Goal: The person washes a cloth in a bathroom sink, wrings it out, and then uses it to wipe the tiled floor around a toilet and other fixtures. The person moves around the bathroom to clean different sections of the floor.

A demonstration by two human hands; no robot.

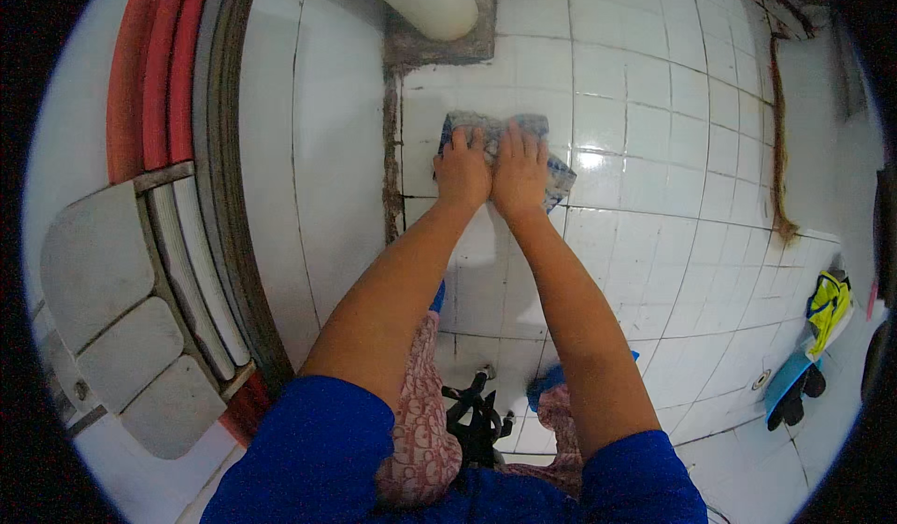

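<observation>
A blue and grey patterned cloth point(560, 181) lies crumpled on the white tiled floor point(631, 244). My left hand point(464, 170) rests palm down on its left part, fingers pointing away from me. Right beside it, my right hand point(520, 170) presses flat on the cloth's middle, fingers a little apart. The two hands nearly touch at the thumbs. Part of the cloth sticks out to the right of my right hand. What lies under the palms is hidden.
Above the cloth, a thick white pipe or post point(448, 5) meets a grey patch point(483, 40) of floor. Red and grey cushioned edges point(158, 104) stand at left. At right are a frayed rope-like strand point(779, 146) and a yellow-green item point(829, 307). A wheeled chair base point(476, 412) stands between my legs.
</observation>
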